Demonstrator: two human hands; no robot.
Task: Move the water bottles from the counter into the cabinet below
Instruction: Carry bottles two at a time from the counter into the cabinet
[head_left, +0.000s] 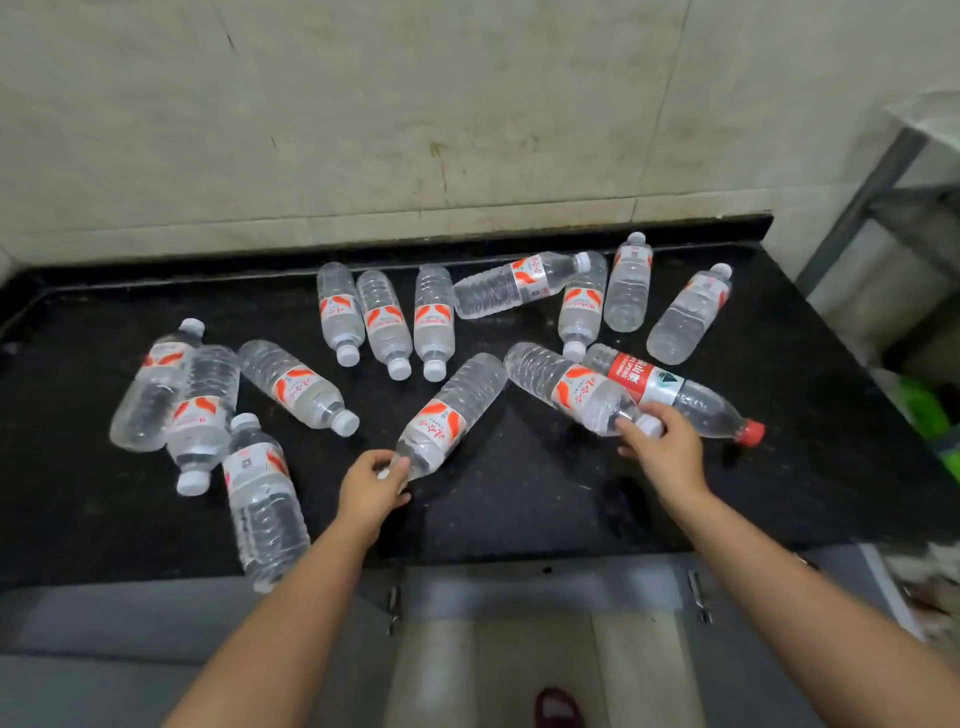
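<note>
Stained pale wall tiles back a black speckled table (519, 509) strewn with clear plastic water bottles, all lying on their sides. We reach in with both bare hands from the near edge. Our left hand (370, 488) closes around the neck of a white-capped bottle (452, 415) near the middle, its cap hidden under the fingers. Our right hand (662, 452) grips the cap end of another bottle (566, 387) lying just to the right; part of its white cap shows between the fingers. Touching that one on the far right side lies a red-capped bottle (680, 392) with a red label, the only one of its kind.

A row of three bottles (384, 319) lies side by side farther back, caps toward us, and four more (628, 291) cluster at the far right. Four bottles (202, 405) overlap at the left, one jutting past the table's near edge.

Below, grey cabinet doors (519, 592) with metal handles show only their top edges and are blurred. A dark red shape at the bottom edge is cut off and hard to make out. A metal rack (878, 208) at the right is cropped.
</note>
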